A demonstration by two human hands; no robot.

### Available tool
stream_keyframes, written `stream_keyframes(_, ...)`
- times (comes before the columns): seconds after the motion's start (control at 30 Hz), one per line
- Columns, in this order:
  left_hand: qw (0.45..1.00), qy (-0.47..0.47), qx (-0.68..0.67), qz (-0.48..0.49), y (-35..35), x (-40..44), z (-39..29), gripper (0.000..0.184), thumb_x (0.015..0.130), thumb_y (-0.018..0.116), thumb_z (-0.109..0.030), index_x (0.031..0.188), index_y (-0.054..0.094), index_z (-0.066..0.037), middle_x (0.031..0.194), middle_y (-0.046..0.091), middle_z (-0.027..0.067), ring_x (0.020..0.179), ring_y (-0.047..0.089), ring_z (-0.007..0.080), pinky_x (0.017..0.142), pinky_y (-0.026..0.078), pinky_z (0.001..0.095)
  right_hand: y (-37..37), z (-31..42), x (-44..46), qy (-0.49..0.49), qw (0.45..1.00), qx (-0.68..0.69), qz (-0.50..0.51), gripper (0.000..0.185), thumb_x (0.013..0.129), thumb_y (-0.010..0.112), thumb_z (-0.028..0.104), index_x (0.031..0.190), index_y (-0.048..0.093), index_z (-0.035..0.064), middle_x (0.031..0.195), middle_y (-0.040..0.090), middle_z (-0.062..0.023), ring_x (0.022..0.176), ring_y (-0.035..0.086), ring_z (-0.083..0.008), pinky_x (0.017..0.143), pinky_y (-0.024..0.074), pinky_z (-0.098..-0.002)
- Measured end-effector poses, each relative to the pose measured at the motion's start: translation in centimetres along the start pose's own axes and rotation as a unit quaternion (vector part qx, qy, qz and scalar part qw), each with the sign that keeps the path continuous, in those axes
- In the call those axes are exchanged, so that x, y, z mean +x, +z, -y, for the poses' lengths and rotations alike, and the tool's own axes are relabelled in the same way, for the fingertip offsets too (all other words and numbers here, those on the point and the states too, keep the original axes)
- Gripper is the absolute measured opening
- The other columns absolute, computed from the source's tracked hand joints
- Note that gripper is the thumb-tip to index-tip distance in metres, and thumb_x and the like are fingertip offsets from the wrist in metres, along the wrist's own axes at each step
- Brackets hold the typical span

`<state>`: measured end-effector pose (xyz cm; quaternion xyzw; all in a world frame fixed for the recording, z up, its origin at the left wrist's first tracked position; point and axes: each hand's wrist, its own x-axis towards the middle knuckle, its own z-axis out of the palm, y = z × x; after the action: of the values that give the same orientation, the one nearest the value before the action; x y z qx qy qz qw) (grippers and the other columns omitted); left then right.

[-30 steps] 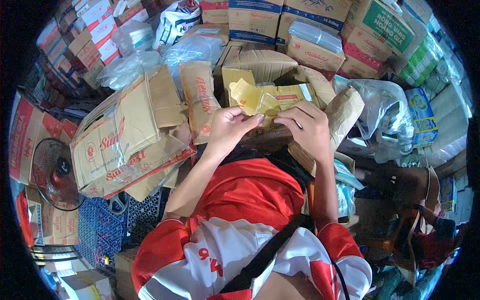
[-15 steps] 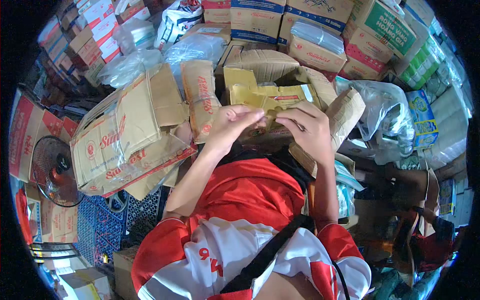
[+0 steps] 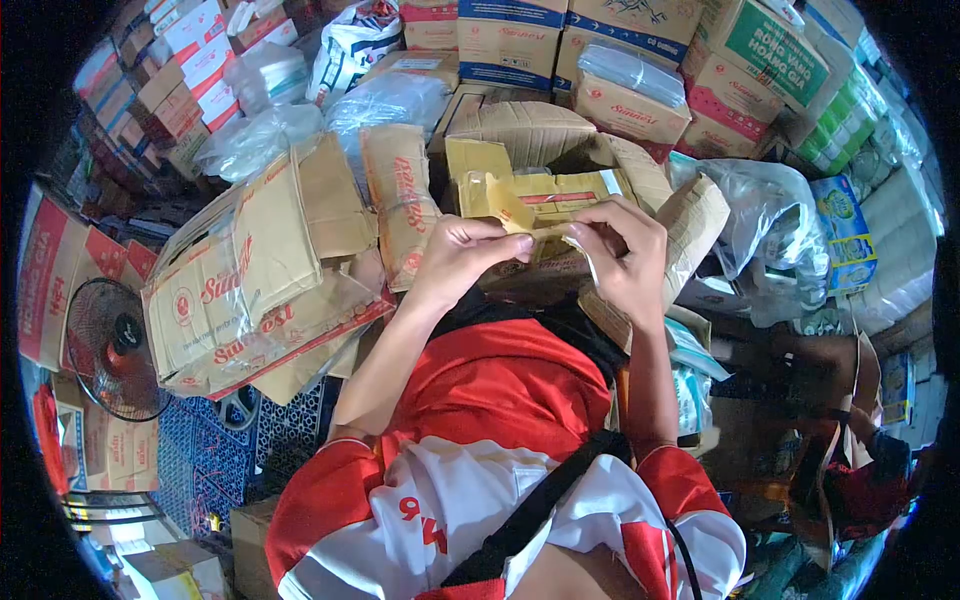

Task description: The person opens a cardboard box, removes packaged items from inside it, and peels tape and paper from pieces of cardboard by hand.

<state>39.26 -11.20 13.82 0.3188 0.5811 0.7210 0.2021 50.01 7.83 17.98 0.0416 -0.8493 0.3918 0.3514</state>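
A small yellowish piece of card or tape point(image 3: 510, 204) stands up between my hands, over the open cardboard box point(image 3: 522, 121). My left hand point(image 3: 465, 256) pinches its lower left side between thumb and fingers. Opposite, my right hand point(image 3: 622, 250) is closed with bent fingers on the right end of the same piece; a thin pale edge shows by its thumb. Behind the hands, flattened yellow-brown cartons point(image 3: 580, 190) lie inside the box.
A large torn carton point(image 3: 240, 270) leans at the left beside a fan point(image 3: 118, 348). Clear plastic bags point(image 3: 390, 102) lie behind it. More plastic bags point(image 3: 755, 215) are at the right. Stacked boxes point(image 3: 510, 45) line the back.
The yellowish piece, spread out at first, dipped low between my hands and now stands narrower and folded. My right hand has turned slightly, with its fingers closer to the piece.
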Motion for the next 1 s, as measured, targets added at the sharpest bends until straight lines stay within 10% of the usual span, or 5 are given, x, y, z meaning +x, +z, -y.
stream_keyframes(1.0,0.995,-0.022,0.075,0.066,-0.5,0.8,1.0,0.030,0.094,0.070,-0.019,0.116,0.064,0.000,0.098,0.069,0.0054,0.086,0.065,0.0102,0.078,0.053,0.0256,1.1,-2.9,0.0,0.184,0.976,0.119,-0.011,0.020,0.094,0.061,0.010,0.106,0.067,-0.0046,0.087,0.067,-0.0056,0.080,0.060,-0.0126,0.074,0.0473,-0.0265)
